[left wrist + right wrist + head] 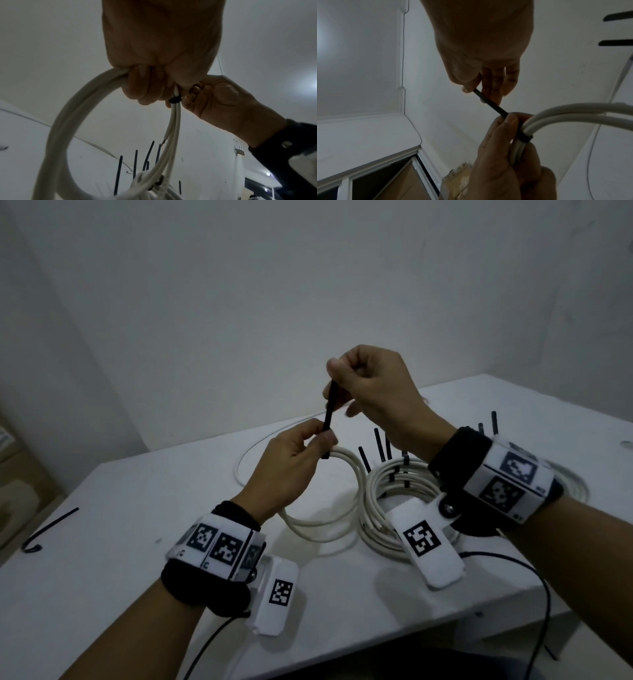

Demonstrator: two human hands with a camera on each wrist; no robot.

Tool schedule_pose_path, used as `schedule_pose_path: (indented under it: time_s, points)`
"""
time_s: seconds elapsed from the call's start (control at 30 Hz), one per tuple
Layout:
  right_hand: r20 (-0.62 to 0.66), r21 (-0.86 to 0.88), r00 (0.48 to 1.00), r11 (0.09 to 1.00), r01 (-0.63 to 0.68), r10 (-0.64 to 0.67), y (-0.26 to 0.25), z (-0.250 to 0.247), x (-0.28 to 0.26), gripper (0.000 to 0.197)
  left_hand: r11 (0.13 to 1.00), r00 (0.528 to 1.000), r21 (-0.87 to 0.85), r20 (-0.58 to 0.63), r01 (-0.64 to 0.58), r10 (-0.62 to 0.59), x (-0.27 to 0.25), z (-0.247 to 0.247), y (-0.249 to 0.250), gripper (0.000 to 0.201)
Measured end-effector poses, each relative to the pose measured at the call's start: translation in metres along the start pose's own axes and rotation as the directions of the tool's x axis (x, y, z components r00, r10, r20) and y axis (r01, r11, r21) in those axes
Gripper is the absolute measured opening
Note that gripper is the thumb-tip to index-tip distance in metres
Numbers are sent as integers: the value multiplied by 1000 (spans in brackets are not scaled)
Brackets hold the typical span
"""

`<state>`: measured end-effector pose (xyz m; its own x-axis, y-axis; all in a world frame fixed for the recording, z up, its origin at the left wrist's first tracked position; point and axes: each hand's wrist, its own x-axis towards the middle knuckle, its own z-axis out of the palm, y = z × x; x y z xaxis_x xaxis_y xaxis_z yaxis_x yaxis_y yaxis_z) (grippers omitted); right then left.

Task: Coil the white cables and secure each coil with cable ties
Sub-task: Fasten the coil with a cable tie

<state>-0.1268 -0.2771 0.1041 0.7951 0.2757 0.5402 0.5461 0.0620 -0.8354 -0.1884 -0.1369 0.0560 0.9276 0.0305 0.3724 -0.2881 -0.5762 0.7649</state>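
Note:
My left hand [308,445] grips the top of a white cable coil [346,491] that stands upright above the white table [120,508]. A black cable tie [328,419] is looped round the bunched strands beside my left thumb. My right hand [346,378] pinches the tie's free tail, which runs up taut from the loop. In the right wrist view the cable tie [491,104] stretches between both hands, its loop tight round the cable coil [556,115]. In the left wrist view the cable coil [68,121] hangs from my fist, with the cable tie [175,100] loop just below the fingers.
A tied white coil [394,491] lies on the table to the right, with several black tie tails sticking up. A loose thin white cable [260,446] curves behind my hands. One spare black tie [48,530] lies at the table's left edge. Another coil [575,487] sits far right.

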Motion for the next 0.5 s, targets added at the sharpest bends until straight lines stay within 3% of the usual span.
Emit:
schedule_pose_path:
  time_s: [0.07,0.23,0.37,0.5]
  points:
    - [35,19,999,999,34,-35,0,2,-1,17,998,1000,-68,-22,19,-21,2,-1,2,25]
    - [99,-224,982,958,182,-163,14,14,-14,6,989,998,-142,-35,48,-53,7,-7,8,31]
    - [-24,-204,994,974,98,-105,14,12,1,17,985,998,-165,-10,58,-60,3,1,10,29]
    - [31,-211,995,972,103,-99,5,10,10,21,968,997,-237,3,82,-83,2,3,15,27]
